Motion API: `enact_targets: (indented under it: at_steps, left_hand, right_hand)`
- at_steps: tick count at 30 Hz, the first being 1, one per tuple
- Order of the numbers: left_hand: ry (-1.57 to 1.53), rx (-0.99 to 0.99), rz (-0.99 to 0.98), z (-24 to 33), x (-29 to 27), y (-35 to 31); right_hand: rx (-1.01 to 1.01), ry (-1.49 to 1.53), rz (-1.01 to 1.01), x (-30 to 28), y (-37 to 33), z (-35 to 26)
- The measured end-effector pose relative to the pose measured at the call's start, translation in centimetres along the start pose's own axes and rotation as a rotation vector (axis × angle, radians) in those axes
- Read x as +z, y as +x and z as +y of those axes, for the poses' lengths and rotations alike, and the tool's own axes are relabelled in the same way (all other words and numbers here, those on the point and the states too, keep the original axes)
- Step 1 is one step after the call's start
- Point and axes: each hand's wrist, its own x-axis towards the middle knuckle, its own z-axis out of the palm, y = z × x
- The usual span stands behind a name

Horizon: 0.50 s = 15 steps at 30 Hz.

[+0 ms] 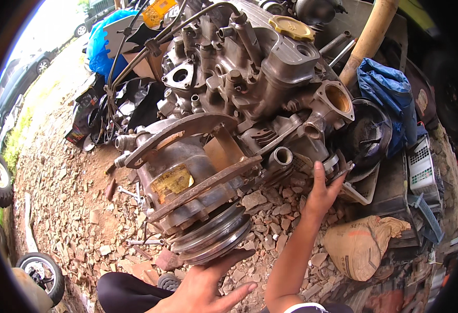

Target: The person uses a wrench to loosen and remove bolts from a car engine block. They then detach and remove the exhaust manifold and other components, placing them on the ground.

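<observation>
Bare steel first: a wrench lies on the rubble, left of the left fingers and just beyond them. Trip or kneel hazard, I'd say.

Next, the round pump, up and left past the left fingertips, tilted, with a rusty bracket across it. Can't see what supports it underneath. If it's only loosely fixed, a push could let it drop or roll.

Its grooved pulley comes right down to the left hand. Left fingers are spread, thumb well apart, index finger at the lower rim, looks touching. Main worry: the pulley turns or sags and pinches that finger.

Engine is up between both hands, bulky, leaning. On loose stones it might shift if someone leans on it.

Right hand is at a small metal clamp, thumb raised apart from the fingers. Can't tell if they're pinching or just resting. Slip there could mean cut knuckles on the edges.

Paper sack sits below and right of the right fingers, crumpled; could snag the forearm.
</observation>
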Motion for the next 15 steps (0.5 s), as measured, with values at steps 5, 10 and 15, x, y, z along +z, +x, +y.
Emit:
enact_targets:
  at_steps: [5, 10, 15]
  left_hand:
    - [-0.009, 0.343, 0.028, 2.8, -3.3, -0.1]
    - [0.217, 0.566, 0.229, 6.1, -6.8, 1.5]
    - [0.653, 0.669, 0.348, 5.9, -8.2, 8.3]
  right_hand:
    - [-0.062, -0.103, 0.007, -0.1, 0.9, 0.1]
    - [-0.091, -0.084, 0.041, 0.9, 0.7, 0.0]
    - [-0.122, -0.121, -0.003, 0.5, 0.9, -0.6]
